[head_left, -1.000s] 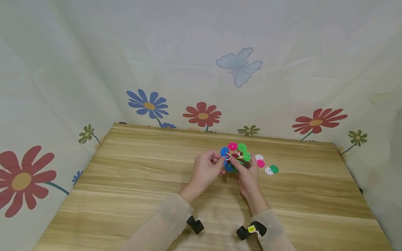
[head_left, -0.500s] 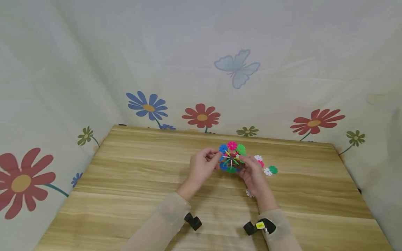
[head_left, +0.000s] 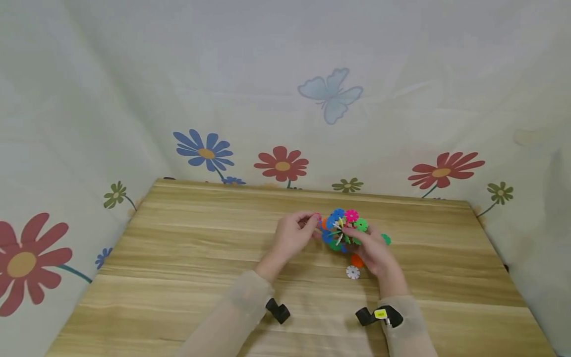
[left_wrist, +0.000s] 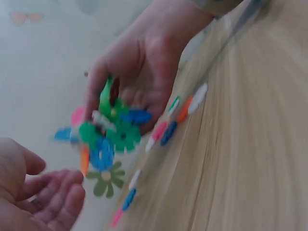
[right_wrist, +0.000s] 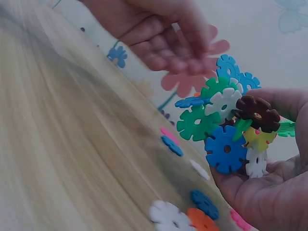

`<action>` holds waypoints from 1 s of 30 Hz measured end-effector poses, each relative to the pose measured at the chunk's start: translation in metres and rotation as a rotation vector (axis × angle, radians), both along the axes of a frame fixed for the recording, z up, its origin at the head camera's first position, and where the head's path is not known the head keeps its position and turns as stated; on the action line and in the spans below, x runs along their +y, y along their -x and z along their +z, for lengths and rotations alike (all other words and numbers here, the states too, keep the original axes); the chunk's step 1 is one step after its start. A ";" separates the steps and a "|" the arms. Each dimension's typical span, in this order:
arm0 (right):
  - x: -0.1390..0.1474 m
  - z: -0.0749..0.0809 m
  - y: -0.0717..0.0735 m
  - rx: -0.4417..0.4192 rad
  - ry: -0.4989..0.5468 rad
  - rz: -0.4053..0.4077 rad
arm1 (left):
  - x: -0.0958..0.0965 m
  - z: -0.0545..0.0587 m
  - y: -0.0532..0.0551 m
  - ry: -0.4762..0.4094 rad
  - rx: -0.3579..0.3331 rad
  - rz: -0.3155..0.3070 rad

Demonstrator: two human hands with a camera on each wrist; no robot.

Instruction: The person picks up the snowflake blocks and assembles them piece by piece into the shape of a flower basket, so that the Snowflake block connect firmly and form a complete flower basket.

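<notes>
My right hand (head_left: 372,248) grips a cluster of interlocked snowflake discs (head_left: 341,230) in blue, green, white, pink and other colours, held above the wooden table. In the right wrist view, a blue disc (right_wrist: 227,149) faces the camera and a brown disc (right_wrist: 257,114) sits near the fingers. The palm hides part of the cluster's far side. Left of it is my left hand (head_left: 292,238), its fingers loosely bent. Both wrist views show a small gap between those left fingertips and the cluster, with nothing visible in them.
Loose discs lie on the table (head_left: 200,248) around the right hand: a white disc (head_left: 353,272), an orange disc (head_left: 357,261) and a green disc (head_left: 386,239). More lie behind the cluster, including a pink disc (right_wrist: 239,220). A flower-printed cloth (head_left: 250,99) hangs behind the table.
My right hand has shifted rightward with the disc cluster, which has turned. The left fingers, earlier at the cluster's left side, are now apart from it. White and orange loose discs have come into view.
</notes>
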State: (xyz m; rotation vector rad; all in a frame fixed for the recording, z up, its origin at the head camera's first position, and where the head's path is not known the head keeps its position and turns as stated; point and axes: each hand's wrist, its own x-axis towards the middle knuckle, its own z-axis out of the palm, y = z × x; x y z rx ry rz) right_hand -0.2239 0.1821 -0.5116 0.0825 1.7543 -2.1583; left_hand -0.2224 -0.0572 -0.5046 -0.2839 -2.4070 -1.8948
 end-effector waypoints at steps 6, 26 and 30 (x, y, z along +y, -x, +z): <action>0.023 0.000 0.003 0.004 0.049 -0.040 | -0.017 -0.034 0.030 0.234 -0.007 0.064; 0.013 -0.004 0.002 -0.058 0.207 0.011 | -0.008 -0.035 0.058 0.654 0.052 -0.005; 0.000 -0.002 0.002 -0.090 0.149 -0.025 | -0.016 -0.026 0.044 0.442 -0.041 -0.003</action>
